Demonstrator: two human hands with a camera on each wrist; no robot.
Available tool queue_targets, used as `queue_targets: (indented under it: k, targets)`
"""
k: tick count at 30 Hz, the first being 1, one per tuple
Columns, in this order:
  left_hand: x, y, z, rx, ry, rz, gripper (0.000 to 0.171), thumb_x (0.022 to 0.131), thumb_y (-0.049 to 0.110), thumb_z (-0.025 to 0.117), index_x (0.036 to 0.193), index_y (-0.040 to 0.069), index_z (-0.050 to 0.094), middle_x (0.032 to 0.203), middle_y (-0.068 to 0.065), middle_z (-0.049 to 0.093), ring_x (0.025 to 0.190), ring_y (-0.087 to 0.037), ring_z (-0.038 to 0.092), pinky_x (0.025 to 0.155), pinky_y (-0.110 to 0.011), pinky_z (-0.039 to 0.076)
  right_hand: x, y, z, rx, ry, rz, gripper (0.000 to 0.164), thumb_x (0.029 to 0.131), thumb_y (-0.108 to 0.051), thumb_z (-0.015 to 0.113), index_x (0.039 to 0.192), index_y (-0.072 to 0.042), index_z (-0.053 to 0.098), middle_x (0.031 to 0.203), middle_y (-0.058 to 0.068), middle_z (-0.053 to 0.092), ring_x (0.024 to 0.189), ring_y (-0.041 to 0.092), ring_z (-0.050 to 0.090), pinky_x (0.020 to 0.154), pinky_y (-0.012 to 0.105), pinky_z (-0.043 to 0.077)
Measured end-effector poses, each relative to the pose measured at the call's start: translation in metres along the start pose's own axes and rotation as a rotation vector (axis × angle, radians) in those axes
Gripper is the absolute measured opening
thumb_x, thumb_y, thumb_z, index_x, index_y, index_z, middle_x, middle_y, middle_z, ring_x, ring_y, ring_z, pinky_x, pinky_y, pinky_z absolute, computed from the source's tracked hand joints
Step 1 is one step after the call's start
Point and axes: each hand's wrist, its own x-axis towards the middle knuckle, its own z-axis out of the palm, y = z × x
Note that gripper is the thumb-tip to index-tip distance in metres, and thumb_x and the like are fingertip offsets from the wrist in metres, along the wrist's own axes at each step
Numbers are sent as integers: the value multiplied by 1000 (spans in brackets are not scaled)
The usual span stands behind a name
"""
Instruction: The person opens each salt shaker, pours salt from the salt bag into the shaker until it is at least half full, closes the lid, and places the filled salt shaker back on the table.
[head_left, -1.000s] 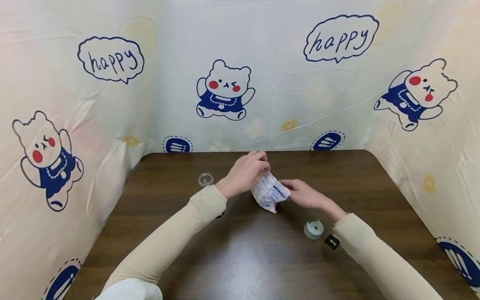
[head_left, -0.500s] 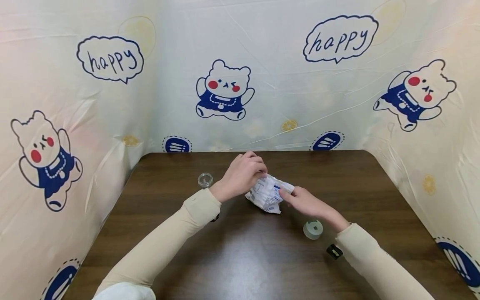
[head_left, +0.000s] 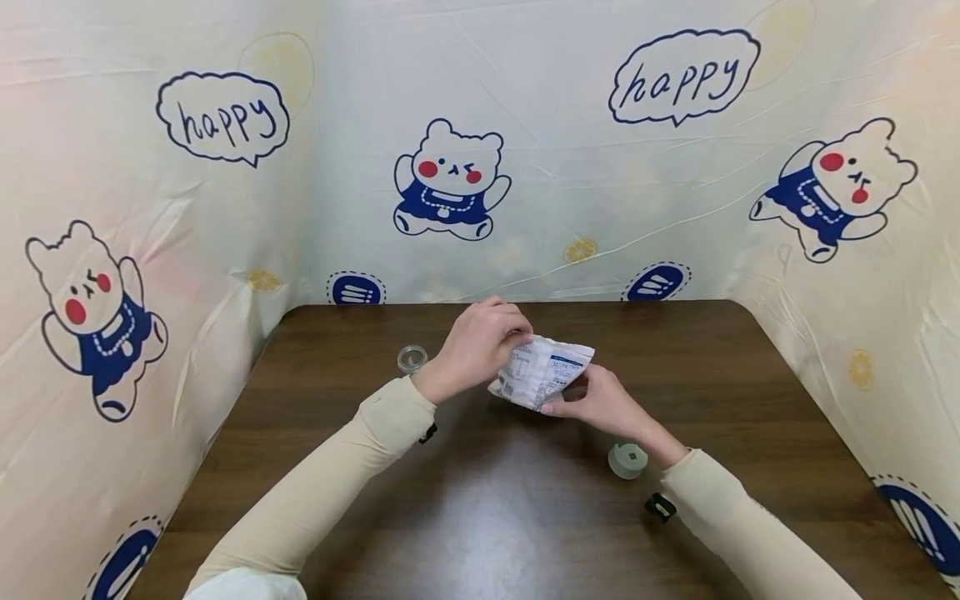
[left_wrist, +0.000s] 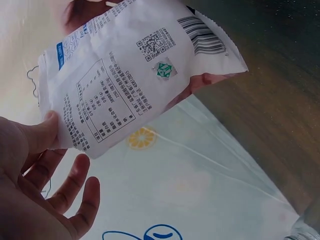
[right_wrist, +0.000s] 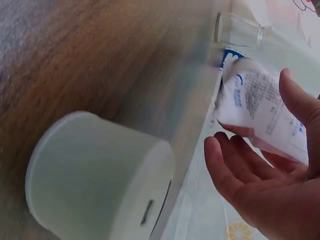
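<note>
A white printed plastic packet (head_left: 538, 372) hangs tilted between both hands above the table. Its back, in the left wrist view, carries a barcode, a QR code and a boxed table of small print. My left hand (head_left: 480, 342) pinches the packet's upper left corner between thumb and forefinger, its other fingers spread loose. My right hand (right_wrist: 270, 185) lies at the packet's right side, thumb and fingers apart around it, fingers relaxed. Whether the right fingertips touch the packet is unclear. Reddish-brown patches show along its edge.
A pale green round container (head_left: 627, 460) with a small dark mark on its end stands near the right wrist. A small clear round jar (head_left: 412, 358) sits left of the left hand. The brown wooden table (head_left: 480, 525) meets a printed curtain (head_left: 555, 183) behind and at the sides.
The packet has turned and flattened, showing more of its printed back, and lifted slightly. My right thumb has moved from the packet's front down to its lower edge; my left hand shifted slightly left.
</note>
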Motion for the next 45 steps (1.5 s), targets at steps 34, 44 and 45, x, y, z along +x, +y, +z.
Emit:
queue_targets:
  k: [34, 44, 45]
  targets:
    - [5, 4, -12, -91, 22, -121, 8, 98, 17, 79, 103, 13, 83, 101, 3, 74, 98, -15, 59, 85, -33, 49, 10, -1, 15, 2, 53, 72, 67, 88, -24, 89, 142, -4, 54, 124, 14, 68, 106, 33, 65, 92, 50, 54]
    - [9, 4, -25, -97, 94, -130, 7, 98, 17, 77, 100, 11, 82, 96, 3, 73, 92, -17, 59, 79, -33, 49, 3, -6, 28, 137, -6, 340, 95, 95, -34, 81, 153, 13, 22, 117, 25, 68, 86, 35, 73, 72, 47, 61]
    - [10, 4, -26, -103, 100, -130, 8, 98, 16, 77, 100, 11, 82, 96, 3, 73, 92, -17, 59, 79, -33, 49, 2, -7, 30, 135, -20, 353, 93, 96, -36, 80, 153, 12, 24, 111, 24, 71, 80, 36, 73, 70, 47, 60]
